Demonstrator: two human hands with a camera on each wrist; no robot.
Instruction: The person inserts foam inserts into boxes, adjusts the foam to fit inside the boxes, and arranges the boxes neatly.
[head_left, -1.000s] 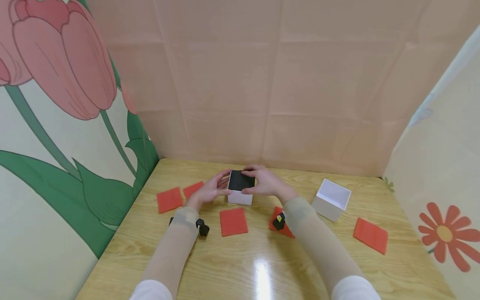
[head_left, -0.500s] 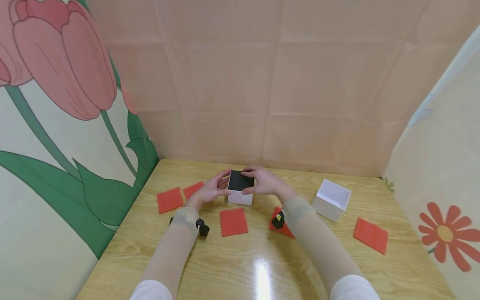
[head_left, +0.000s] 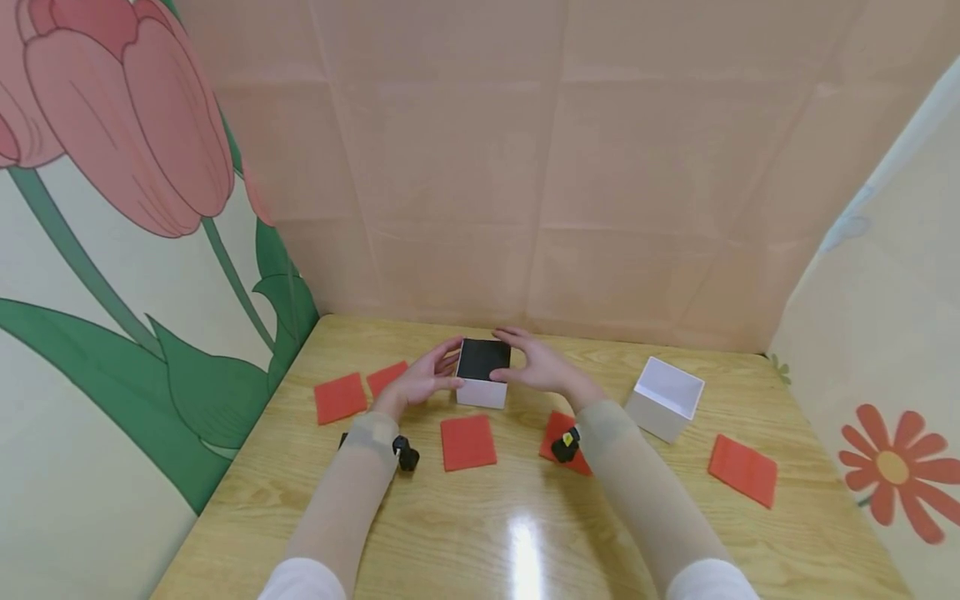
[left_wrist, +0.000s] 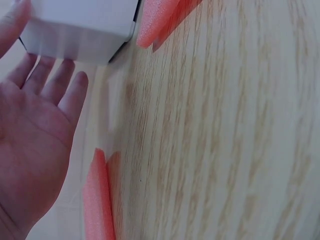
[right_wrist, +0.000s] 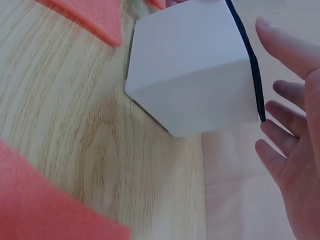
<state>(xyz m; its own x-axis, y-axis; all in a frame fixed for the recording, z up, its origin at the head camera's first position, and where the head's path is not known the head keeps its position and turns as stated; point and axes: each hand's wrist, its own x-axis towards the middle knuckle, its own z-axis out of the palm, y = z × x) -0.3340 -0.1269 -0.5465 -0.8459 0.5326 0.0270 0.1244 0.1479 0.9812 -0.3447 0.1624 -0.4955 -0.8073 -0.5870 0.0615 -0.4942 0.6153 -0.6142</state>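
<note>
A white box [head_left: 481, 394] with a black square top [head_left: 483, 359] stands on the table toward the back. In the right wrist view the black layer [right_wrist: 252, 62] is thin and reaches slightly past the box's edge. My left hand [head_left: 420, 383] holds the box at its left side, thumb at the front corner and fingers toward the back; some fingertips are hidden behind the box in the left wrist view. My right hand [head_left: 546, 367] hovers at the right side, thumb and fingers spread. The right wrist view shows a gap between its fingers and the box.
A second white box [head_left: 663, 400], open at the top, stands at the right. Red foam squares lie about: one in front [head_left: 468, 442], one under the right wrist [head_left: 573, 462], one far right [head_left: 742, 470], and two at left [head_left: 340, 398]. A hanging cloth [head_left: 562, 275] borders the table's back.
My right hand has drawn back to the right, off the black top, and its fingers have spread. The left hand and the box have stayed put.
</note>
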